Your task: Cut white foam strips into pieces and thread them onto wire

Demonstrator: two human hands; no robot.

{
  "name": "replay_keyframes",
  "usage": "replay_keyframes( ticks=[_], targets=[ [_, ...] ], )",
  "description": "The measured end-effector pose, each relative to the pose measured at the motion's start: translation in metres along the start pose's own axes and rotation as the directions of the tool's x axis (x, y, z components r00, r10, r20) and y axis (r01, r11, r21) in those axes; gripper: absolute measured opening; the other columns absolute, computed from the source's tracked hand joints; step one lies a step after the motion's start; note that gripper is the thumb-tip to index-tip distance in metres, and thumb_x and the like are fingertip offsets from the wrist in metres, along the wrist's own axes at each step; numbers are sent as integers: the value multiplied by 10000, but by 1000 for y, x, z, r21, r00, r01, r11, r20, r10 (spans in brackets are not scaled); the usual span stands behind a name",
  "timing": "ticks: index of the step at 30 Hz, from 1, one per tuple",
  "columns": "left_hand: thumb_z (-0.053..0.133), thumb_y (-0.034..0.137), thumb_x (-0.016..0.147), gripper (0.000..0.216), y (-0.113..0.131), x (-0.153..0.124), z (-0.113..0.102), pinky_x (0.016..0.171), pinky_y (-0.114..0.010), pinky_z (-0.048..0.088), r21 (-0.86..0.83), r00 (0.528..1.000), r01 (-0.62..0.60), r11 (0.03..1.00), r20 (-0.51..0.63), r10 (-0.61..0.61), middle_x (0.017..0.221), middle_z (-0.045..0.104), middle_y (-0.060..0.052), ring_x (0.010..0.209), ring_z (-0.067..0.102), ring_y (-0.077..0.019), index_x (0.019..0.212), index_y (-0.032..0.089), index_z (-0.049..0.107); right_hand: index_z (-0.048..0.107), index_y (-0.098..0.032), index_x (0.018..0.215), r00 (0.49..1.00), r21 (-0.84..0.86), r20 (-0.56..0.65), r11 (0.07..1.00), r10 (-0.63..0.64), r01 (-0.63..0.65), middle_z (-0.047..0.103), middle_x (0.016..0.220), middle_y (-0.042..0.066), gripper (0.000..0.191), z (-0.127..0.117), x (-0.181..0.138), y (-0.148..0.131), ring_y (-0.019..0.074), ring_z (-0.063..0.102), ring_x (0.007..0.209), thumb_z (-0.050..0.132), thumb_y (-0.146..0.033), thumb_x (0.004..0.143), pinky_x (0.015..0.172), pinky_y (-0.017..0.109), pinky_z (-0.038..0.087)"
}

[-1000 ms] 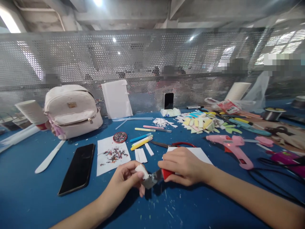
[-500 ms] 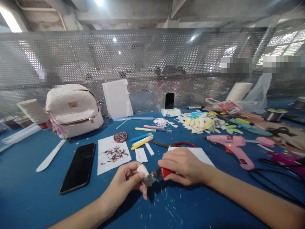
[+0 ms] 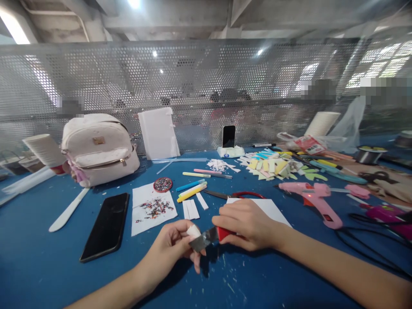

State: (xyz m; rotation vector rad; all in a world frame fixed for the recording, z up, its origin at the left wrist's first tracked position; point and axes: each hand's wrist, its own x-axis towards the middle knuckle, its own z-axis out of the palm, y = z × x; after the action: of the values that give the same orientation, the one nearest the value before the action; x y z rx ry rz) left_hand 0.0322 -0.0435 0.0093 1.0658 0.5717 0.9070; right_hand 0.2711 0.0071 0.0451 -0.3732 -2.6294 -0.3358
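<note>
My left hand (image 3: 176, 243) is closed, pinching a small white piece (image 3: 193, 231) between thumb and fingers; it looks like paper or foam. In my right hand (image 3: 246, 225) is a red-handled cutter (image 3: 224, 234), its wide metal blade pointing left. The blade lies against the white piece at my left thumb, partly covering it. Just beyond my hands are white strips (image 3: 191, 209), capped markers (image 3: 192, 192) and scissors with red handles (image 3: 247, 195). Behind my right hand, a white sheet (image 3: 273, 210) rests on the table, partly hidden.
Left of my hands lie a black phone (image 3: 106, 227), a white plastic knife (image 3: 69, 210) and paper with colourful bits (image 3: 154, 208). A pale backpack (image 3: 99, 148) stands behind. Rightward are a pink glue gun (image 3: 310, 193), black cables (image 3: 370, 246) and a pile of coloured strips (image 3: 270, 165).
The cutter's blade and my right hand have shifted slightly left, and the blade now covers more of my left thumb tip. Both hands keep their hold; the table things are unmoved.
</note>
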Motion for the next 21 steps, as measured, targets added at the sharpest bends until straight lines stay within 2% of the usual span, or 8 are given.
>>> replay_keyframes(
  ticks=[8, 15, 21],
  targets=[
    [788, 452, 818, 370, -2, -1, -1, 557, -235, 578, -11, 1000, -7, 1000, 25, 8, 734, 719, -64, 523, 650, -109, 784, 110, 653, 613, -157, 1008, 999, -17, -33, 1000, 2, -2, 683, 740, 50, 509, -1, -2, 6, 185, 587, 618, 214, -463, 1083, 549, 299, 339],
    [777, 428, 831, 340, 0, -1, 1, 568, -245, 581, 71, 1000, 23, 997, 0, -23, 703, 708, -46, 512, 638, -106, 787, 120, 641, 604, -158, 1015, 1000, 17, -1, 999, -30, 31, 668, 721, 42, 488, -1, -2, 2, 190, 564, 595, 221, -454, 1080, 542, 322, 314],
    [855, 448, 732, 394, 0, 0, -2, 518, -188, 536, 123, 997, 68, 990, -35, -65, 636, 696, -21, 471, 630, -86, 764, 132, 621, 593, -156, 1028, 999, 36, -4, 999, -34, 34, 674, 731, 47, 466, 0, -4, 4, 193, 569, 606, 238, -453, 1078, 548, 323, 302]
  ],
)
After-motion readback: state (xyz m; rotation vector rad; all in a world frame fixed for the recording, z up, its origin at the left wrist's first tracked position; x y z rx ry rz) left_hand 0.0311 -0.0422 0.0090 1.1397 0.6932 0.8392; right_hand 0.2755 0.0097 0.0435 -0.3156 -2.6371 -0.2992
